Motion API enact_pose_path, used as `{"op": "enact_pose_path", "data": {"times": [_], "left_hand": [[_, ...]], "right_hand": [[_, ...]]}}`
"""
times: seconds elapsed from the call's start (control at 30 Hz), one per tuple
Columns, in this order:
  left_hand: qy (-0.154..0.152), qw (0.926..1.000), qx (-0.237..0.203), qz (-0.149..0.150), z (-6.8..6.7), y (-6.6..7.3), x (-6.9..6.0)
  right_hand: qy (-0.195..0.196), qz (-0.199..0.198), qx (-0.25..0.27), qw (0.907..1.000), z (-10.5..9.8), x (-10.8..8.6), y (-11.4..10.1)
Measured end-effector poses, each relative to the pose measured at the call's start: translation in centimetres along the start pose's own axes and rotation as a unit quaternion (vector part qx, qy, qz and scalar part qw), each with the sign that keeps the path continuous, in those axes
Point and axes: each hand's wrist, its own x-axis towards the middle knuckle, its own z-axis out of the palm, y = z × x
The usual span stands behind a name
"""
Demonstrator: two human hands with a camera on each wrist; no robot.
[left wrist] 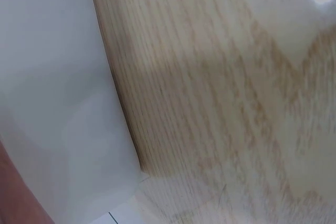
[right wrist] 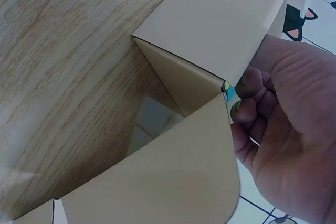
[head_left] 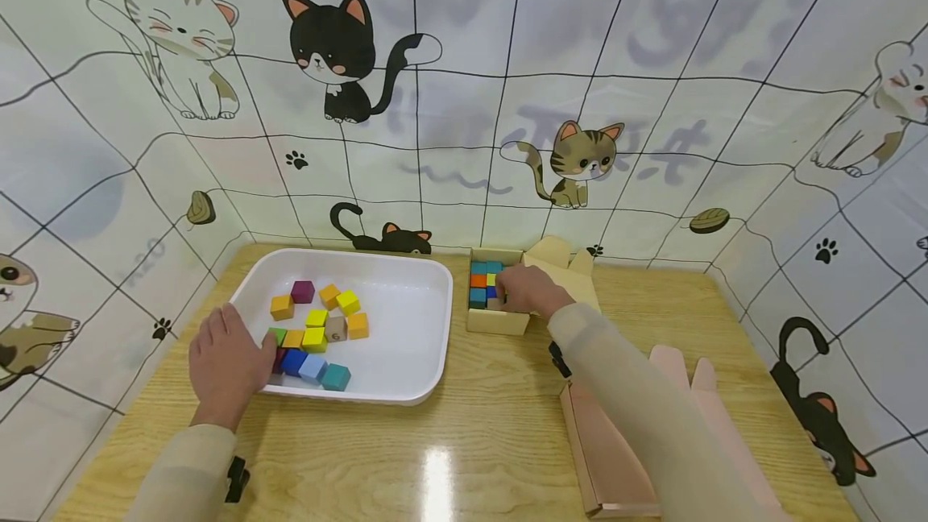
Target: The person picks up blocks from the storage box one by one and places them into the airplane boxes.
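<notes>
My left hand (head_left: pixel 230 357) lies with fairly straight fingers over the left rim of a white tray (head_left: pixel 409 329), its thumb beside colored cubes (head_left: pixel 315 339). In the left wrist view, a sliver of the hand (left wrist: pixel 18 198) shows beside the tray's outer wall (left wrist: pixel 68 103). My right hand (head_left: pixel 532 290) reaches into a small cardboard box (head_left: pixel 496 323) holding blue, orange and yellow cubes (head_left: pixel 478 281). In the right wrist view, some fingers of the right hand (right wrist: pixel 294 114) are curled against the box (right wrist: pixel 210 19). Its thumb and index fingertips are hidden, so any held cube cannot be seen.
The small box's lid (head_left: pixel 561 264) is folded out to the right. A larger pinkish cardboard box (head_left: pixel 609 457) lies under the right forearm. The wooden table (head_left: pixel 406 457) meets a cat-patterned cloth backdrop (head_left: pixel 464 103) behind and at both sides.
</notes>
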Motion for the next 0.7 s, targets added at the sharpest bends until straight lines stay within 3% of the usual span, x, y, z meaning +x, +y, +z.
{"op": "enact_pose_path", "data": {"times": [0.27,0.43,0.7], "left_hand": [[-0.002,1.0000,0.000,0.000,-0.1,0.1,0.0],[-0.003,1.0000,-0.001,-0.001,0.0,0.2,0.0],[-0.004,1.0000,-0.005,-0.003,-0.1,0.2,-0.1]], "right_hand": [[0.013,-0.005,0.003,0.9999,-0.1,-0.2,-0.2],[0.004,0.015,0.009,0.9998,-0.2,-0.3,-0.1],[0.012,0.039,0.052,0.9978,-2.2,-0.7,0.4]]}}
